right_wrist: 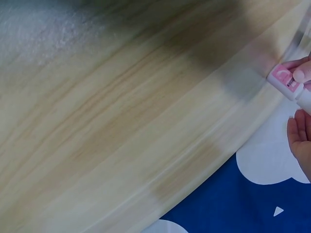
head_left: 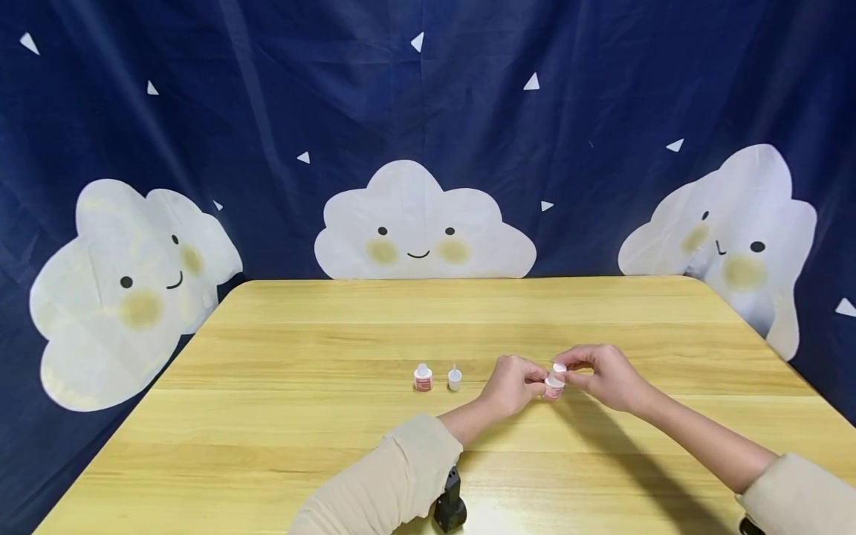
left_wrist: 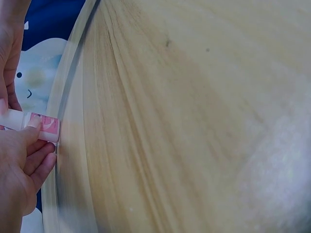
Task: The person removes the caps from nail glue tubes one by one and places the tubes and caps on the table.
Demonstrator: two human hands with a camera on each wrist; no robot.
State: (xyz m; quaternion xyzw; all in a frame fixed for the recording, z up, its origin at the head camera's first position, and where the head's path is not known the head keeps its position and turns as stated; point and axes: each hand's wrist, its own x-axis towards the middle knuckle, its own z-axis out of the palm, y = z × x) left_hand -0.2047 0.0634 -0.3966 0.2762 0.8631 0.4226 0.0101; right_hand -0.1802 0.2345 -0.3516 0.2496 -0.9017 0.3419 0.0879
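My left hand (head_left: 513, 383) pinches a small white bottle (head_left: 553, 388) with a pink label, near the table's right half. In the left wrist view the thumb lies across the label of the bottle (left_wrist: 49, 128). My right hand (head_left: 605, 377) grips the white cap (head_left: 559, 368) at the bottle's top between thumb and fingers. The right wrist view has the bottle (right_wrist: 285, 81) at its right edge, with the white cap (right_wrist: 305, 100) in line with it. To the left of my hands, a similar pink-labelled bottle (head_left: 423, 380) stands upright beside a white cap with a thin stem (head_left: 455, 380) pointing up.
The wooden table (head_left: 267, 423) carries these things. A dark blue curtain (head_left: 468, 96) with white clouds hangs behind it. Below my left sleeve (head_left: 381, 475) shows a black device (head_left: 450, 505).
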